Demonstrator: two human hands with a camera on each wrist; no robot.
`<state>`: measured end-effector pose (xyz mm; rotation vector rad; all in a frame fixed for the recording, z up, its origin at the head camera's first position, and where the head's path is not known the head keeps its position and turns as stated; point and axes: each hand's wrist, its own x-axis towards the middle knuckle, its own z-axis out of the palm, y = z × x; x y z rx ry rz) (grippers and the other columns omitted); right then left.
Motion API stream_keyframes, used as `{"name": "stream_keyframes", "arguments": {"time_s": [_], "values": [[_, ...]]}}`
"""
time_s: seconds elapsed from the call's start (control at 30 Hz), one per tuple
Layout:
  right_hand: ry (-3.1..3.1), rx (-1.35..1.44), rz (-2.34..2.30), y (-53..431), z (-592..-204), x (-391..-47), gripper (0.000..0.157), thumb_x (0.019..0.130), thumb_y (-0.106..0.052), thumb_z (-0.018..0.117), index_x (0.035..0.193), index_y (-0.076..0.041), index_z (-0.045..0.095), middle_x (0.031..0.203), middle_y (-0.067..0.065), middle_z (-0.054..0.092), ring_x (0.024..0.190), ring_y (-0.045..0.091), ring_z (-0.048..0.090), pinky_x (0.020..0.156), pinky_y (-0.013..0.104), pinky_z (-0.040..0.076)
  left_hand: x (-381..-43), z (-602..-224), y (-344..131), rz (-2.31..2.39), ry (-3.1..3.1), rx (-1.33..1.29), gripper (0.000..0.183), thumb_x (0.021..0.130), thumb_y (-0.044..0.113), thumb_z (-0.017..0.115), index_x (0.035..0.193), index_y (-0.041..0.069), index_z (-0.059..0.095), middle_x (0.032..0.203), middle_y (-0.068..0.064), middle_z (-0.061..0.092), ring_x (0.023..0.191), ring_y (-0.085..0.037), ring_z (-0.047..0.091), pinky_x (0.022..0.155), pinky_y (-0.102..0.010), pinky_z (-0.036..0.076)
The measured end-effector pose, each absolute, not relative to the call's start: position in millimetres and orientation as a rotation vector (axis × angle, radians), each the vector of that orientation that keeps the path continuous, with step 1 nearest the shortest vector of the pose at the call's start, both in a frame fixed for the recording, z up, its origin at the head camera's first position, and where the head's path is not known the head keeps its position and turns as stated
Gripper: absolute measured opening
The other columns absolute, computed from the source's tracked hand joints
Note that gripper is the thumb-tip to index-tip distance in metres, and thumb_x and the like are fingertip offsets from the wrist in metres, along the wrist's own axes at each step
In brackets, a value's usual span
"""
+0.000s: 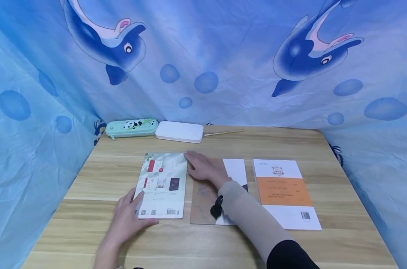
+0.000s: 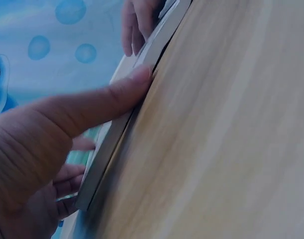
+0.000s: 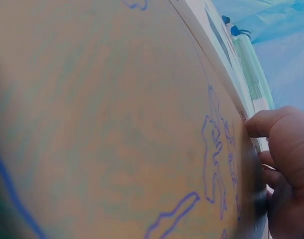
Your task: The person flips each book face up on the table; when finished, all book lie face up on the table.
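Note:
A pale green booklet (image 1: 163, 186), back cover up, lies flat between both hands. My left hand (image 1: 125, 218) is at its near left corner, thumb along the near edge and fingers beside the left edge. In the left wrist view, the thumb (image 2: 109, 102) touches the booklet's edge (image 2: 104, 154), fingers spread apart from it. My right hand (image 1: 203, 168) touches the far right corner, its forearm crossing a brown and white book (image 1: 203, 209). In the right wrist view, the right thumb (image 3: 263, 124) meets the booklet's side; the other fingertips are partly hidden.
An orange and white book (image 1: 284, 190) lies at the right. Along the back stand a mint panda pencil case (image 1: 132, 128), a white flat case (image 1: 179, 131) and a thin brush-like stick (image 1: 223, 133). Blue dolphin-print curtain (image 1: 203, 45) surrounds the wooden table (image 1: 344, 224).

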<state>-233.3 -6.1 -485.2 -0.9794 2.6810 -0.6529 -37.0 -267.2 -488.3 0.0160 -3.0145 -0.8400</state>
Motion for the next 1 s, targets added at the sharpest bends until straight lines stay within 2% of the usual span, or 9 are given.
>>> {"name": "stream_keyframes", "arguments": {"time_s": [0.17,0.3,0.53,0.8,1.0], "values": [[2.711,-0.911,-0.763,-8.3,-489.0,-236.3,0.059,0.102,-0.016,0.056,0.155,-0.002,0.035,0.159,0.015,0.038,0.149,0.026,0.032,0.123,0.035,0.023,-37.7,-488.3,-264.1,-0.886,-3.011,0.066,0.129,0.056,0.063,0.091,0.149,-0.009,0.039,0.157,-0.032,0.028,0.136,-0.050,0.028,0.109,-0.063,0.032],[2.715,-0.879,-0.908,-7.7,-489.6,-236.5,0.057,0.100,-0.011,0.060,0.153,-0.005,0.040,0.152,0.013,0.045,0.143,0.026,0.041,0.119,0.033,0.031,-36.5,-489.9,-266.1,-0.921,-2.978,0.062,0.126,0.055,0.062,0.091,0.148,-0.008,0.044,0.155,-0.033,0.032,0.136,-0.051,0.032,0.109,-0.064,0.032],[2.721,-0.912,-0.990,0.4,-484.3,-237.0,0.062,0.096,-0.019,0.071,0.152,-0.008,0.046,0.145,0.010,0.047,0.132,0.025,0.050,0.111,0.035,0.044,-31.9,-492.4,-274.5,-0.974,-2.935,0.066,0.116,0.057,0.061,0.091,0.145,-0.003,0.052,0.154,-0.030,0.037,0.136,-0.052,0.036,0.108,-0.064,0.034],[2.760,-1.034,-0.992,10.7,-486.3,-243.8,0.057,0.096,-0.032,0.072,0.144,-0.008,0.056,0.143,0.008,0.053,0.131,0.024,0.051,0.113,0.036,0.041,-28.1,-490.1,-280.1,-0.997,-2.943,0.007,0.113,0.058,0.049,0.094,0.140,-0.013,0.049,0.155,-0.031,0.035,0.137,-0.054,0.034,0.110,-0.066,0.030],[2.692,-1.070,-1.189,17.3,-483.9,-249.2,0.047,0.094,-0.028,0.075,0.133,-0.008,0.058,0.134,0.006,0.061,0.127,0.023,0.056,0.112,0.036,0.043,-23.0,-493.4,-279.1,-1.022,-2.894,0.015,0.087,0.071,0.037,0.092,0.138,-0.007,0.056,0.155,-0.027,0.038,0.138,-0.052,0.037,0.110,-0.065,0.034]]}}
